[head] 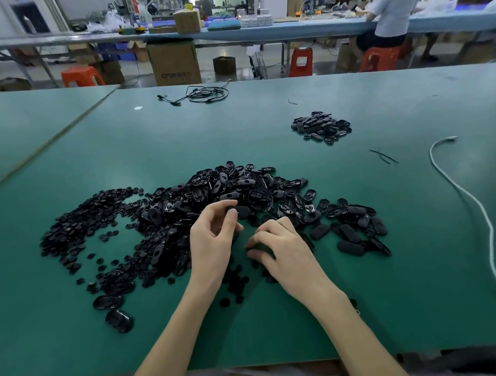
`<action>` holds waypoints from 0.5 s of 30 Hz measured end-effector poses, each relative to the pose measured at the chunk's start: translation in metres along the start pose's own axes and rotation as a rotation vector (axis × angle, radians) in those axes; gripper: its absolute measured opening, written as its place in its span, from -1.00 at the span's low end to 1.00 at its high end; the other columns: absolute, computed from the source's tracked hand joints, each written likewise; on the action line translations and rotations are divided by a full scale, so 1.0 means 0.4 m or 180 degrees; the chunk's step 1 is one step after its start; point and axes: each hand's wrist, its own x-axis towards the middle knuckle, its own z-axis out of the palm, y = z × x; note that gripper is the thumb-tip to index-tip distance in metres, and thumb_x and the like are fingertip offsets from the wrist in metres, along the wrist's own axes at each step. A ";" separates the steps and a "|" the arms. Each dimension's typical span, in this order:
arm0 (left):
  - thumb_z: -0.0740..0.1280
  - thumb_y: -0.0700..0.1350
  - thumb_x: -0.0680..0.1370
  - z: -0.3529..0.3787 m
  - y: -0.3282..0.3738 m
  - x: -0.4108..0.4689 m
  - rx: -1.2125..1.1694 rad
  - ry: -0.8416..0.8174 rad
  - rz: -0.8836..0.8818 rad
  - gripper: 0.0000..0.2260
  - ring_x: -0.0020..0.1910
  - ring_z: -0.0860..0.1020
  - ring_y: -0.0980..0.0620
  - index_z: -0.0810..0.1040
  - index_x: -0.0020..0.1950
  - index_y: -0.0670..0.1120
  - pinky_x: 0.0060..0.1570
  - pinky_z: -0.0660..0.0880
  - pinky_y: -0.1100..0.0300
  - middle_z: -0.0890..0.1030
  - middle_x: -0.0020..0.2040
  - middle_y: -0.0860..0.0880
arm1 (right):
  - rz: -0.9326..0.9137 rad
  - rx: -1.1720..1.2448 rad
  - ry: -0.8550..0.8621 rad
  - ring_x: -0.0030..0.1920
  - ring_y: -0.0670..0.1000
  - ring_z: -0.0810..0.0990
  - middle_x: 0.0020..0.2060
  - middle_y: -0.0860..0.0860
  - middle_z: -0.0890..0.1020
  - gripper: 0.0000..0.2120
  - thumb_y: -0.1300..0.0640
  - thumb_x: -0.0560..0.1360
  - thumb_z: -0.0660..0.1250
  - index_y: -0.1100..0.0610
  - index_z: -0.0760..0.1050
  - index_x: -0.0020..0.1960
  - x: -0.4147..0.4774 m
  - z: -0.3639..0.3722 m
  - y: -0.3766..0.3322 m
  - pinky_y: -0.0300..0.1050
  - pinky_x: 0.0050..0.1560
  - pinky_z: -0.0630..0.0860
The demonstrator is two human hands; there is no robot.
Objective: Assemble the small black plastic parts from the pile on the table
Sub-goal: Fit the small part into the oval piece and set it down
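A wide pile of oval black plastic shells [249, 190] covers the middle of the green table [413, 280]. A heap of small round black pieces [82, 221] lies to its left. My left hand [212, 239] is raised at the pile's near edge and pinches one oval black shell [239, 211] between thumb and fingertips. My right hand [282, 248] rests palm down beside it, fingers curled over small black pieces on the mat; whether they grip one is hidden. A smaller separate heap of oval black parts [322, 127] sits at the far right.
A white cord [466, 197] snakes down the table's right side. A coiled black cable [207, 93] lies at the far edge. Two thin black strips [383, 156] lie near the small heap. Beyond stand orange stools, cardboard boxes and another bench with a seated person.
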 end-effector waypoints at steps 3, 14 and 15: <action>0.40 -0.20 0.65 0.000 0.003 -0.002 -0.0037 -0.0047 -0.0030 -0.89 -0.16 0.68 0.02 0.66 0.13 -0.03 -0.08 0.60 0.16 0.71 -0.15 -0.03 | 0.0072 0.0018 -0.0064 0.12 -0.03 0.39 -0.01 -0.10 0.56 -0.89 0.12 0.61 0.43 0.13 0.68 0.09 -0.001 -0.003 -0.008 -0.29 0.23 0.36; 0.37 -0.26 0.65 0.001 0.000 -0.006 -0.0076 -0.0368 -0.0098 -0.83 -0.04 0.74 0.04 0.70 0.15 -0.06 0.00 0.61 0.26 0.76 -0.04 0.06 | 0.0611 0.0922 0.0821 0.04 -0.11 0.57 -0.07 -0.28 0.59 -0.89 0.21 0.61 0.41 0.02 0.63 0.07 -0.003 -0.009 0.003 -0.35 0.08 0.47; 0.37 -0.26 0.65 0.001 0.000 -0.006 -0.0072 -0.0371 -0.0124 -0.83 -0.04 0.75 0.04 0.70 0.15 -0.06 0.01 0.62 0.24 0.76 -0.04 0.06 | 0.0643 0.0980 0.0922 0.03 -0.12 0.58 -0.07 -0.28 0.59 -0.86 0.21 0.61 0.42 -0.01 0.63 0.07 -0.003 -0.009 0.005 -0.38 0.06 0.46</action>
